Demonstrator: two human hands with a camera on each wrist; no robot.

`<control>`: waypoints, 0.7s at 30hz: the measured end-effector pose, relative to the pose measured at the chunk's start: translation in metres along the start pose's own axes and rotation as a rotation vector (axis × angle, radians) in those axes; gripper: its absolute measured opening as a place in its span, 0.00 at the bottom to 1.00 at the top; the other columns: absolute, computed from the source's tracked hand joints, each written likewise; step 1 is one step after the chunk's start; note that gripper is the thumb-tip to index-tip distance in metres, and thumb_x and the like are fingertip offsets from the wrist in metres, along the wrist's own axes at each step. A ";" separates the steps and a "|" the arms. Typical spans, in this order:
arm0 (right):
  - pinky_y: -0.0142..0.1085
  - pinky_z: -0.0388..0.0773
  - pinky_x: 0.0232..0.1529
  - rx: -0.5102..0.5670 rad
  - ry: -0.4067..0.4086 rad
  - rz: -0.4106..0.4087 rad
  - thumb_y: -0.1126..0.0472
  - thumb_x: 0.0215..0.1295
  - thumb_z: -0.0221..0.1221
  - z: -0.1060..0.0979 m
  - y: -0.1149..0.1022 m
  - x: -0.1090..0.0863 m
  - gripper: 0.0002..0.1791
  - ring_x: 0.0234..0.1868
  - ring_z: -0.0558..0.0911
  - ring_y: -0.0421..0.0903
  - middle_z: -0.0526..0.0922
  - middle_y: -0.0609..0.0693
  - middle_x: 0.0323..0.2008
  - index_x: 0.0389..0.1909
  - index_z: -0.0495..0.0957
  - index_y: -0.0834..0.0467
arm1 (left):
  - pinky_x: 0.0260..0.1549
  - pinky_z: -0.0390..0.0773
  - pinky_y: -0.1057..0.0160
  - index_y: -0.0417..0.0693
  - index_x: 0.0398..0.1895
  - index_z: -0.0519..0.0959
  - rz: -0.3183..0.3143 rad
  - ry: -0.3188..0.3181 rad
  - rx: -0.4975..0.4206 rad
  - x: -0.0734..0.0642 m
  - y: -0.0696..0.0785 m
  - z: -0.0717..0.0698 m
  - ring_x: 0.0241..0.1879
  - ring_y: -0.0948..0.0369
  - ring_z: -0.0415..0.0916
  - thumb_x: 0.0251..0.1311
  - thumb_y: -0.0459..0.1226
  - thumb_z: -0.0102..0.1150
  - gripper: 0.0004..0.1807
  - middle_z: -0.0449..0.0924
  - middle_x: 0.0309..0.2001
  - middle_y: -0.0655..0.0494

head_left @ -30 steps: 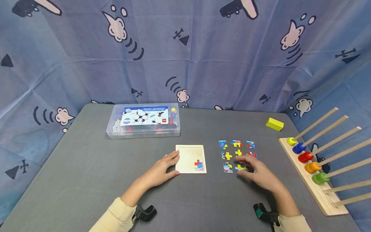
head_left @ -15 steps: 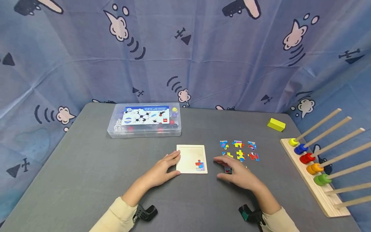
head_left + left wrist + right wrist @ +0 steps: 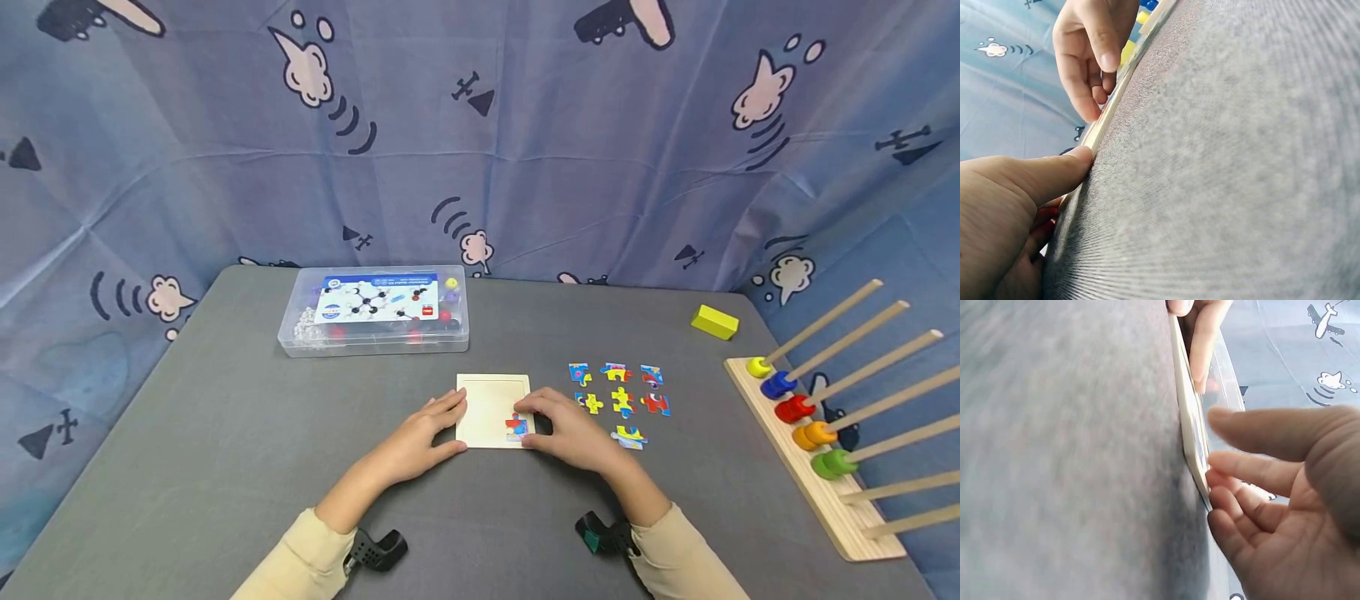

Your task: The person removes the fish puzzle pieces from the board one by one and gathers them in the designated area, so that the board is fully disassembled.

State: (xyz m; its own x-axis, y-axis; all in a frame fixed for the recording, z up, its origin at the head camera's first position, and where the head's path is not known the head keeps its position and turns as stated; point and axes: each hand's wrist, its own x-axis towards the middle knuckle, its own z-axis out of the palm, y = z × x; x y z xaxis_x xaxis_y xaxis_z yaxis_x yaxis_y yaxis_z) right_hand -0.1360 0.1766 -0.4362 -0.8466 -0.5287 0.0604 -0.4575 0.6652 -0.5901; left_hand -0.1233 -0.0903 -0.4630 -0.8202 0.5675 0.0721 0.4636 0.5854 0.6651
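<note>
A shallow wooden puzzle tray point(image 3: 487, 396) lies flat on the grey table. One red and blue jigsaw piece point(image 3: 517, 427) sits in its near right corner. My left hand point(image 3: 416, 437) holds the tray's left side, thumb at the near corner and fingers over the edge. In the left wrist view the thumb point(image 3: 1063, 174) bears on the rim. My right hand point(image 3: 573, 429) is at the tray's right side, thumb and index finger apart around that corner piece. Nothing shows between these fingers in the right wrist view, where the thumb point(image 3: 1254, 428) stands clear of the index finger point(image 3: 1250, 472).
Right of the tray lie several loose jigsaw pieces point(image 3: 622, 402) in rows. A clear plastic box point(image 3: 375, 337) stands at the back left. A yellow block point(image 3: 714, 322) lies at the back right. A wooden peg rack point(image 3: 825, 483) with coloured rings lines the right edge.
My right hand has moved left from the loose pieces to the tray's right side. The near left loose piece no longer shows; the hand covers that spot. The left hand has stayed on the tray.
</note>
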 end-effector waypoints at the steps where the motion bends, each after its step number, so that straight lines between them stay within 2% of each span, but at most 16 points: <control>1: 0.48 0.74 0.54 -0.010 -0.002 0.008 0.60 0.53 0.68 0.001 -0.001 0.001 0.21 0.50 0.76 0.50 0.78 0.52 0.48 0.49 0.80 0.59 | 0.70 0.51 0.46 0.35 0.68 0.61 0.002 0.001 -0.001 0.000 0.000 0.000 0.73 0.51 0.49 0.62 0.42 0.60 0.35 0.54 0.73 0.46; 7: 0.47 0.74 0.53 -0.030 -0.009 0.042 0.62 0.51 0.69 0.005 -0.005 0.006 0.17 0.50 0.75 0.49 0.77 0.51 0.46 0.44 0.80 0.58 | 0.70 0.52 0.45 0.34 0.68 0.61 0.013 0.006 -0.004 0.001 0.001 -0.001 0.73 0.49 0.50 0.62 0.40 0.60 0.35 0.55 0.72 0.44; 10: 0.45 0.74 0.50 -0.008 0.001 0.053 0.64 0.50 0.69 0.006 -0.006 0.007 0.17 0.46 0.74 0.47 0.76 0.50 0.43 0.42 0.78 0.58 | 0.69 0.52 0.45 0.33 0.68 0.61 0.018 0.009 -0.004 0.001 0.002 -0.001 0.72 0.48 0.50 0.62 0.40 0.60 0.35 0.55 0.72 0.43; 14: 0.40 0.75 0.47 0.032 0.003 0.048 0.66 0.49 0.69 0.005 -0.007 0.006 0.19 0.42 0.74 0.44 0.76 0.48 0.40 0.42 0.75 0.57 | 0.69 0.52 0.44 0.33 0.68 0.61 0.022 0.011 -0.004 0.001 0.003 -0.002 0.72 0.48 0.50 0.61 0.40 0.60 0.35 0.55 0.72 0.43; 21: 0.39 0.77 0.48 0.049 -0.015 0.024 0.66 0.50 0.69 0.005 -0.008 0.006 0.21 0.43 0.77 0.44 0.78 0.48 0.43 0.46 0.75 0.57 | 0.69 0.53 0.45 0.33 0.67 0.62 0.024 0.018 0.005 0.000 0.002 0.000 0.72 0.49 0.51 0.61 0.40 0.60 0.35 0.56 0.72 0.44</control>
State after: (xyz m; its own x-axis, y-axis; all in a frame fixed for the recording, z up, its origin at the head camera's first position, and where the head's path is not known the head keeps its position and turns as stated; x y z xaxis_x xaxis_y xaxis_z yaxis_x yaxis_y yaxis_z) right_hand -0.1363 0.1659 -0.4350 -0.8527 -0.5212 0.0339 -0.4233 0.6514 -0.6297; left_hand -0.1230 -0.0892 -0.4619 -0.8144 0.5714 0.1013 0.4852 0.5746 0.6591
